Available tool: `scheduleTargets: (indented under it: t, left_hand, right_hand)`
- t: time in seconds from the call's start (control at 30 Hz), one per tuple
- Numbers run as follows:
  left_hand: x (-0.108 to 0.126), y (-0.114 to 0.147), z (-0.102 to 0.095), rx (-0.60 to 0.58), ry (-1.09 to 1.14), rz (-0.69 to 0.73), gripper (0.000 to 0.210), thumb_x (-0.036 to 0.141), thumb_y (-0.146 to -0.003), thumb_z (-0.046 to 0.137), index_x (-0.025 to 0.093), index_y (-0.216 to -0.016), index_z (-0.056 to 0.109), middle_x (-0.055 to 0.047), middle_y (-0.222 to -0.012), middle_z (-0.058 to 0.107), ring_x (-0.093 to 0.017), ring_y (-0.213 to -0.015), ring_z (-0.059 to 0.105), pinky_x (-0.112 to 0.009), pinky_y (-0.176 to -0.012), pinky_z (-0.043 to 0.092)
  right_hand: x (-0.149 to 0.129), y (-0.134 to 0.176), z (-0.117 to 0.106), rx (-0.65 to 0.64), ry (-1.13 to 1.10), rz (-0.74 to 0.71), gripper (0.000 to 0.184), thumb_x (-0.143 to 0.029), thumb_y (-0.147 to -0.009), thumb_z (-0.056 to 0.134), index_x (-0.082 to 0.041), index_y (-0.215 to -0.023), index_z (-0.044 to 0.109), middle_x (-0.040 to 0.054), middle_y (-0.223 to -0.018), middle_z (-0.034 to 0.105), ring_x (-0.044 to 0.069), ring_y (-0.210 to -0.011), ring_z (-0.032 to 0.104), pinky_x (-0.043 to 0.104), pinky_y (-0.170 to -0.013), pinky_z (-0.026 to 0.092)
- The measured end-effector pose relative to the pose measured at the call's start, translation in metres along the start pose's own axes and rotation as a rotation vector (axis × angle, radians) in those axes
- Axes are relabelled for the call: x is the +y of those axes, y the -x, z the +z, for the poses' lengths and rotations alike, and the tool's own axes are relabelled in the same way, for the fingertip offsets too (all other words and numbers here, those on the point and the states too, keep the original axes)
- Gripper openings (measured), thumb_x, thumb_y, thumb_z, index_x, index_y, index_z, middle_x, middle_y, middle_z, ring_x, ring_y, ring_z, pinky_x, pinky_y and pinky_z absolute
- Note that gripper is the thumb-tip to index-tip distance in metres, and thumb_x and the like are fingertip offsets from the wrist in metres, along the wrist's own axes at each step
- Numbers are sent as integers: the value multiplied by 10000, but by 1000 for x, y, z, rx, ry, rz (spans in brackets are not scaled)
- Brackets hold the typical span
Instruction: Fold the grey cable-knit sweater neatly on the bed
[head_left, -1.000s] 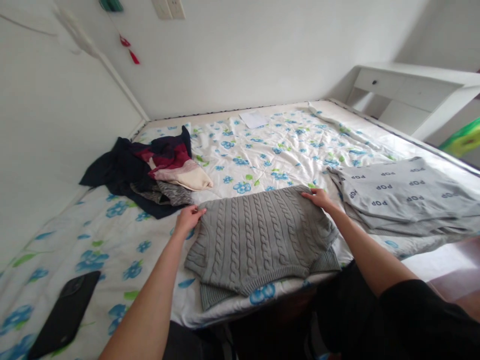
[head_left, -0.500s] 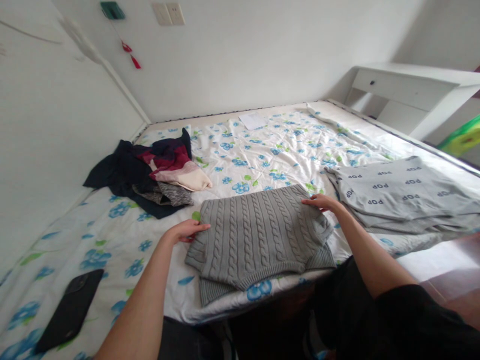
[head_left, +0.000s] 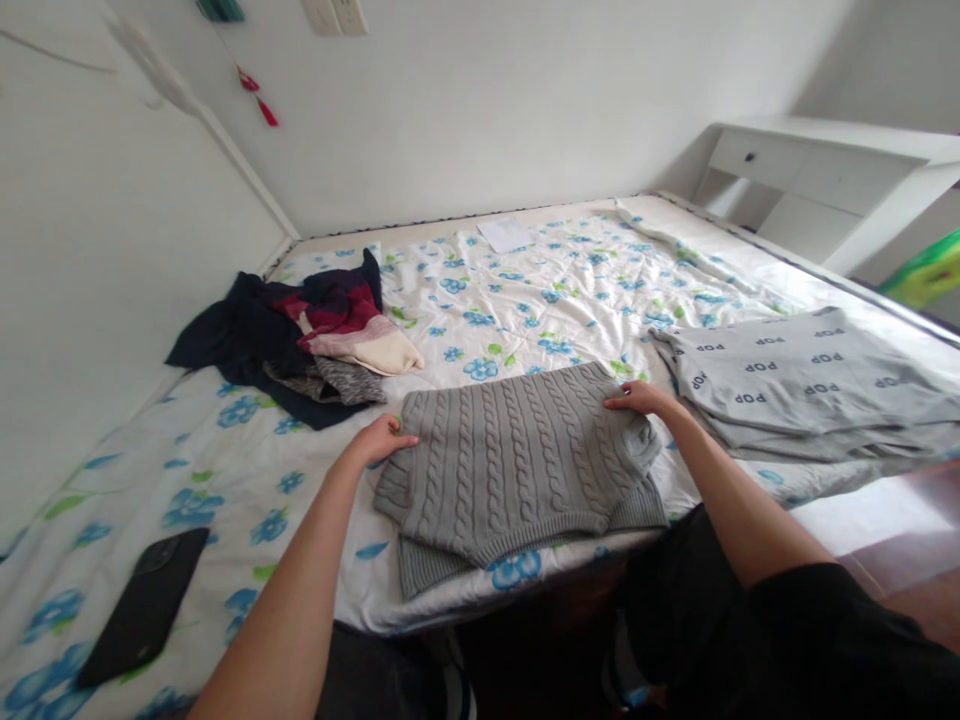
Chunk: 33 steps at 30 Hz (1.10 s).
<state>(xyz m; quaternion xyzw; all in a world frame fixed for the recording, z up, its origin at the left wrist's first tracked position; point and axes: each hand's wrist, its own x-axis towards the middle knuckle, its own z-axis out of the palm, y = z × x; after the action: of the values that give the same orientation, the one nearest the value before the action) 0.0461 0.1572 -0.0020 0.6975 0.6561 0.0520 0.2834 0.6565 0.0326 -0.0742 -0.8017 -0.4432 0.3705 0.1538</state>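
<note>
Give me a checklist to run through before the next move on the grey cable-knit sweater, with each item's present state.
1. Left hand at the grey cable-knit sweater, on its far left corner: ok.
2. Right hand on the far right corner: ok.
3. Grip closed on the fabric: cannot tell; the fingers lie on the knit.
4. Sweater flat on the bed: not ok; the near hem hangs over the edge and a layer sticks out underneath.
5. Grey POP garment apart from the sweater: ok, a strip of sheet shows between them.
6. Pile of dark clothes out of the way: ok, beyond the left hand.
</note>
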Motion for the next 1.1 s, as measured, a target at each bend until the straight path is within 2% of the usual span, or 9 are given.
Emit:
scheduleTargets:
  t: [0.07, 0.13, 0.27, 0.37, 0.53, 0.7, 0.8, 0.93, 1.1]
  left_hand:
    - [7, 5, -2, 110, -111, -6, 444, 596, -678, 895, 279, -827, 621, -19, -768, 708, -301, -858, 709, -325, -716, 475]
    - [19, 18, -4, 112, -147, 56, 379, 579, -753, 845, 278, -820, 625, -19, -773, 699, -287, -862, 700, -323, -733, 459]
    - [47, 67, 1, -50, -61, 266, 417, 668, -818, 774, 264, -801, 671, -2, -716, 636, -243, -767, 631, -321, -720, 411]
    - [59, 114, 18, -163, -28, 348, 419, 669, -845, 739, 250, -859, 732, 14, -671, 587, -227, -708, 583, -325, -700, 370]
    - [47, 187, 52, -272, -135, 352, 333, 549, -875, 734, 239, -939, 835, -10, -700, 639, -251, -757, 643, -342, -755, 405]
    - [28, 219, 59, -341, -173, 302, 349, 463, -818, 780, 252, -1079, 873, -33, -753, 715, -290, -846, 708, -343, -772, 449]
    - [25, 225, 59, -289, -213, 284, 243, 453, -843, 783, 254, -963, 855, -44, -776, 726, -295, -877, 724, -349, -807, 466]
    - [25, 231, 69, -214, -231, 311, 348, 440, -860, 800, 256, -1150, 854, -46, -826, 745, -314, -913, 735, -375, -860, 483]
    - [29, 230, 87, -161, -219, 369, 299, 428, -871, 796, 256, -1108, 852, -67, -849, 750, -316, -923, 731, -381, -833, 464]
  right_hand:
    - [-2, 3, 3, 89, 57, -41, 634, -567, -710, 1053, -160, -1142, 830, 109, -998, 831, 286, -924, 793, 335, -833, 614]
    - [-5, 11, 7, 177, 83, -87, 677, -532, -759, 1025, -166, -1281, 797, 130, -1115, 825, 308, -1048, 792, 355, -931, 613]
    - [-19, 44, 17, 401, 108, -213, 607, -418, -856, 923, -197, -1390, 738, 157, -1322, 765, 328, -1267, 727, 408, -1122, 563]
    - [-30, 81, 24, 482, 97, -306, 368, -304, -902, 818, -205, -1255, 780, 148, -1345, 756, 304, -1256, 719, 401, -1151, 540]
    - [-24, 155, 41, 126, -7, -487, 121, -320, -928, 776, -218, -983, 812, 46, -924, 814, 231, -898, 758, 314, -894, 579]
    - [10, 210, 60, -118, 27, -531, 105, -300, -836, 822, -233, -916, 835, 37, -873, 828, 256, -862, 770, 329, -826, 589]
    - [25, 223, 62, -152, 50, -521, 178, -267, -774, 858, -232, -949, 846, 29, -877, 822, 253, -869, 768, 324, -838, 592]
    - [36, 224, 60, -140, 59, -528, 260, -265, -761, 876, -223, -1017, 855, 35, -905, 832, 251, -877, 761, 317, -843, 587]
    - [39, 222, 68, -111, 113, -589, 132, -288, -847, 824, -245, -967, 856, 52, -920, 853, 267, -896, 777, 324, -860, 584]
